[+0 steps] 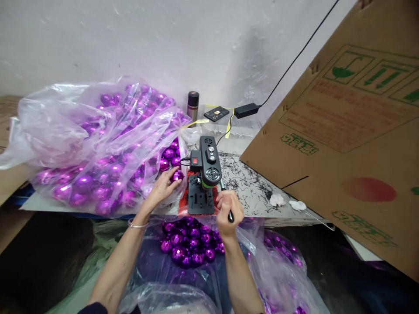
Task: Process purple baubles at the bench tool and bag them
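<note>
A small black bench drill press [209, 161] stands on the table, its slotted base plate [200, 201] on a red patch. My right hand [229, 211] is wrapped round the black-tipped lever [231, 216] at the machine's right side. On the left, the fingers of my left hand [163, 187] curl round a shiny purple faceted ball [177, 175] at the mouth of a clear plastic bag [108, 144]. Many more such balls fill that bag. Below the table edge, purple balls [190, 242] lie in another open plastic bag in front of me.
A large cardboard box [327, 144] leans over the right side. Behind the machine are a spray can [193, 104], a black flat device [216, 114] and a power adapter [247, 110] with a cord. Dark shavings [242, 183] litter the white tabletop.
</note>
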`<state>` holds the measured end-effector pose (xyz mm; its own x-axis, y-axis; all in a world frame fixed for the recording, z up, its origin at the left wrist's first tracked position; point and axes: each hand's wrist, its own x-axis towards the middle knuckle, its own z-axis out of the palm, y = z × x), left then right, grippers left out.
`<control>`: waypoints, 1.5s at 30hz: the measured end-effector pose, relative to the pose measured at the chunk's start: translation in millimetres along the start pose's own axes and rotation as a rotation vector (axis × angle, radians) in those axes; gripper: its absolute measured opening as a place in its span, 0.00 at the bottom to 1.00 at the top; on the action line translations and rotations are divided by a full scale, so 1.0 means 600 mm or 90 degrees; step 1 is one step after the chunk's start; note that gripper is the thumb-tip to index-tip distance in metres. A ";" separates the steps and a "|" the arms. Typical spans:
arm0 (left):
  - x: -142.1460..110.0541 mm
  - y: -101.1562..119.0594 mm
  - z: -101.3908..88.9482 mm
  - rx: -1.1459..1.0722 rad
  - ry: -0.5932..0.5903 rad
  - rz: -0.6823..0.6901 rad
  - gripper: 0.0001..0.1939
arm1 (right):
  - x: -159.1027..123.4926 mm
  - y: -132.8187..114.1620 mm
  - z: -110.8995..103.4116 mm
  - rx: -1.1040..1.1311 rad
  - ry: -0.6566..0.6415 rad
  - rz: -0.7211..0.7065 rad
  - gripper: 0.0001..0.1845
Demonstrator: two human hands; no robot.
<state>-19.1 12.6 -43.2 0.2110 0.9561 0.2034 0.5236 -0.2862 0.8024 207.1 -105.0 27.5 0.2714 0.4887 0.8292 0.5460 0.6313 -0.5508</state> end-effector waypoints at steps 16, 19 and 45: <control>-0.114 0.058 0.115 -0.360 0.033 -0.191 0.37 | 0.037 -0.023 -0.012 0.013 -0.045 0.068 0.20; -0.109 0.054 0.130 -0.218 0.055 -0.110 0.35 | 0.037 -0.024 -0.014 0.009 -0.052 0.048 0.20; -0.095 0.023 0.204 -0.037 0.082 0.082 0.32 | 0.017 -0.014 -0.025 -0.027 -0.075 0.022 0.17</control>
<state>77.1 -53.7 -112.7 0.1642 0.9129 0.3736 0.4499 -0.4064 0.7953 217.2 -114.3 41.7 0.1975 0.5790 0.7910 0.5719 0.5873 -0.5727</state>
